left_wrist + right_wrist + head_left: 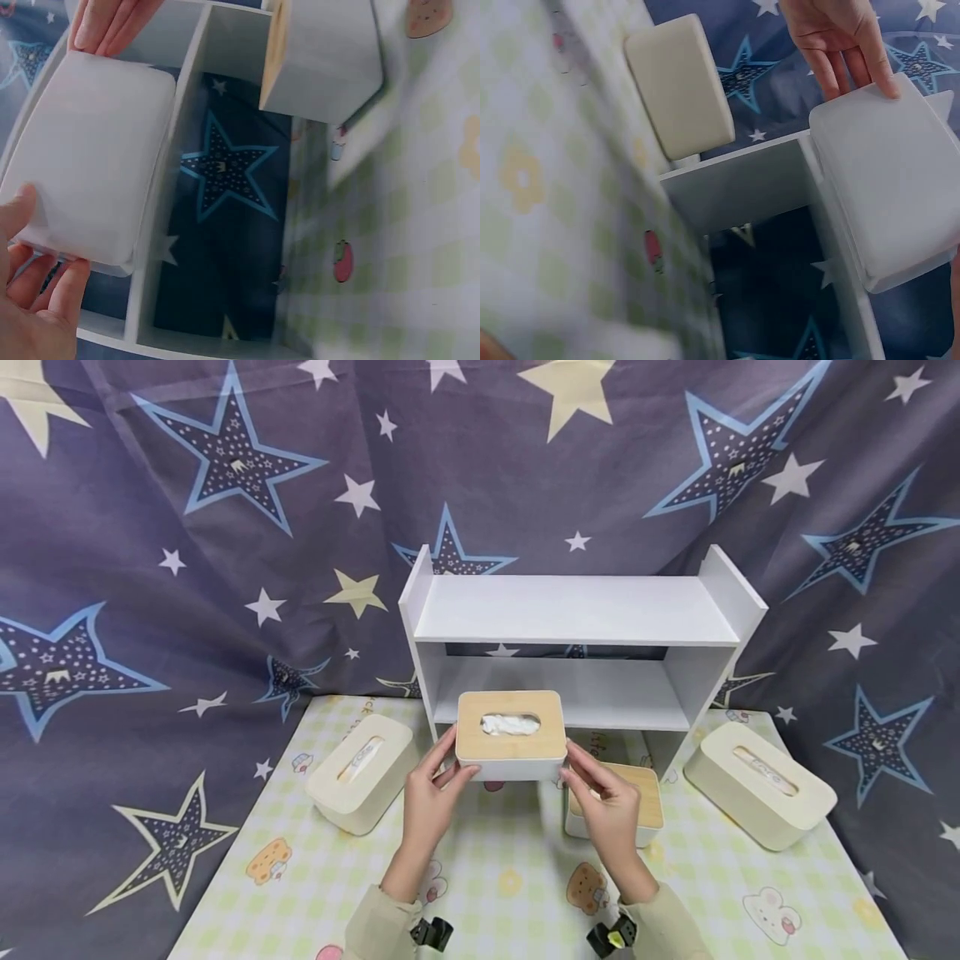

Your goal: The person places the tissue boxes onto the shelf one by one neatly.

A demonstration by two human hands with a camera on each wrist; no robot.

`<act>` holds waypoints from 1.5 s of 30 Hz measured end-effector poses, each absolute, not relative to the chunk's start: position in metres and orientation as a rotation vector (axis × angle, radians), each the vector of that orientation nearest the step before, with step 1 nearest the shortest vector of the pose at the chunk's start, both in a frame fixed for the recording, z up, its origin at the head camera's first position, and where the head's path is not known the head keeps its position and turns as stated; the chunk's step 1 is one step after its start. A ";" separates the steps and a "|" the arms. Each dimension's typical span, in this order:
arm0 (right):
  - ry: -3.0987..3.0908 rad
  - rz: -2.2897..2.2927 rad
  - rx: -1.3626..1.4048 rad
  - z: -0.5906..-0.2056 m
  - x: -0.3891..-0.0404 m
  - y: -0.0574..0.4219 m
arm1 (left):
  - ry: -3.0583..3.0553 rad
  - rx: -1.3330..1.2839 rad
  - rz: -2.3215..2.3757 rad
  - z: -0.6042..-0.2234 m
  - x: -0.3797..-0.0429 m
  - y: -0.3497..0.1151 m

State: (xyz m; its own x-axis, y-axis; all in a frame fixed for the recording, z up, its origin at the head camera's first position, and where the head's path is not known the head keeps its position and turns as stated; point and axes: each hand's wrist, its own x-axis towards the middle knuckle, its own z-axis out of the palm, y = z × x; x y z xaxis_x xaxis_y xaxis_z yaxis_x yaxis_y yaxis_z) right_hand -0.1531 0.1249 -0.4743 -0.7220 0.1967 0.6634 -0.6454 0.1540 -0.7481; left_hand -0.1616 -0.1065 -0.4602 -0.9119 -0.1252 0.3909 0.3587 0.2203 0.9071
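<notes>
A white tissue box with a light wooden lid point(510, 747) is held up in front of the white shelf unit's middle board, tissue showing in its oval slot. My left hand point(431, 797) grips its left end, thumb at the front lower edge. At the right end, my right hand point(609, 810) pinches it between thumb and fingers. The box's plain white underside point(90, 157) faces the left wrist camera, away from the table. Partly hidden behind my right hand, a second wooden-lidded tissue box point(651, 797) stands on the table.
The white shelf unit point(573, 610) stands at the back, with a top board and a middle board point(622, 689). A cream tissue box point(393, 747) sits left of it, another cream tissue box point(750, 797) right. A checked cloth point(510, 910) covers the table; a star-patterned curtain point(300, 552) hangs behind.
</notes>
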 end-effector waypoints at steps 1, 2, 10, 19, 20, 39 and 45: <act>-1.774 1.638 0.421 -0.472 -0.155 0.124 | -2.114 -0.209 -1.733 -0.457 -0.162 -0.106; -1.769 1.632 0.416 -0.469 -0.156 0.122 | -2.108 -0.205 -1.731 -0.455 -0.163 -0.106; -1.707 1.667 0.380 -0.457 -0.172 0.116 | -2.064 -0.186 -1.741 -0.446 -0.177 -0.104; -1.694 1.645 0.312 -0.455 -0.186 0.110 | -2.028 -0.180 -1.759 -0.447 -0.189 -0.105; -1.700 1.641 0.303 -0.455 -0.188 0.110 | -2.023 -0.180 -1.761 -0.447 -0.191 -0.105; -1.774 1.721 0.257 -0.457 -0.209 0.097 | -1.981 -0.053 -1.758 -0.415 -0.196 -0.100; -1.798 1.718 0.248 -0.446 -0.203 0.089 | -1.956 -0.052 -1.733 -0.416 -0.198 -0.103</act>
